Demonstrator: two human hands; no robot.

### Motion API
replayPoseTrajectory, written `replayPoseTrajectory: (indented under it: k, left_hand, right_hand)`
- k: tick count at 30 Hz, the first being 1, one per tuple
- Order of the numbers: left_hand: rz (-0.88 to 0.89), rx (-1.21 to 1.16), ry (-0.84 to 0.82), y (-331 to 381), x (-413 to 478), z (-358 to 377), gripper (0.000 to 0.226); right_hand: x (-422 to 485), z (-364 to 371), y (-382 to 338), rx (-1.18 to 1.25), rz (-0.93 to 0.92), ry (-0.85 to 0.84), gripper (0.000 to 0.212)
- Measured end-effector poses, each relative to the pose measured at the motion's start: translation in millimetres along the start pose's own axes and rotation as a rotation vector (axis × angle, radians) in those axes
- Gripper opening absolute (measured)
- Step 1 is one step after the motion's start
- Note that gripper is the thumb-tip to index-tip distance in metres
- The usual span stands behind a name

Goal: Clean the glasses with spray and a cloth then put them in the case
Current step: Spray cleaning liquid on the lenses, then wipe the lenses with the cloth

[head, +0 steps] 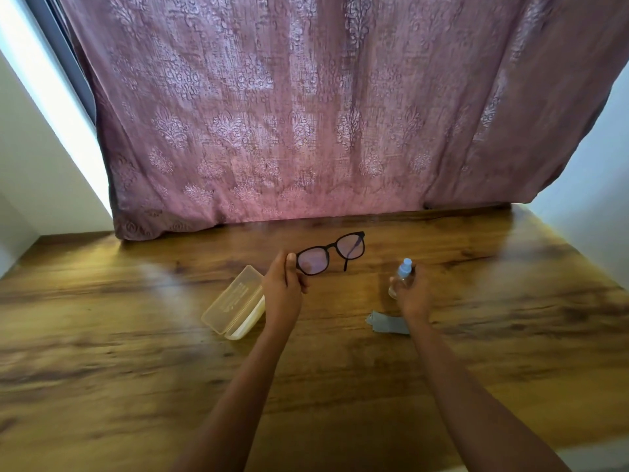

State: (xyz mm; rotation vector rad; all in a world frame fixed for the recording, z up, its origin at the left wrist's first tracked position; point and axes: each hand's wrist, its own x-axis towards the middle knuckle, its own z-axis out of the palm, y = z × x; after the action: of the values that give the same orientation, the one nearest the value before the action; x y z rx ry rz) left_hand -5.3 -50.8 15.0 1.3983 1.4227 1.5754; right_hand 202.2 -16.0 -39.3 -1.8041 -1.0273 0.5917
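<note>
My left hand (284, 284) pinches the left end of the black-framed glasses (332, 252) and holds them above the wooden table (136, 352), lenses facing me. My right hand (413, 294) is wrapped around a small clear spray bottle (401, 274) with a light blue cap, standing to the right of the glasses. A grey cloth (386, 323) lies crumpled on the table just below my right wrist, partly hidden by it. The pale yellow glasses case (235, 303) lies open on the table to the left of my left hand.
A mauve patterned curtain (306, 114) hangs down to the table's far edge. White walls stand on the left (30, 165) and the right (592, 185). The table's near edge shows at the bottom right.
</note>
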Motion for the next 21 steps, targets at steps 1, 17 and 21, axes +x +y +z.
replayPoseTrajectory:
  k: [1,17,21]
  left_hand:
    - [-0.001,0.000,-0.003,-1,0,0,0.032]
    - [0.043,-0.016,0.012,-5,3,-2,0.035]
    - [0.042,-0.019,0.021,-2,1,0,0.035]
  right_hand:
    - [2,2,1,-0.005,0.003,-0.002,0.043]
    - [-2,0,0,0.040,0.057,0.049,0.061]
    - [-16,-5,4,0.009,-0.031,0.142,0.039]
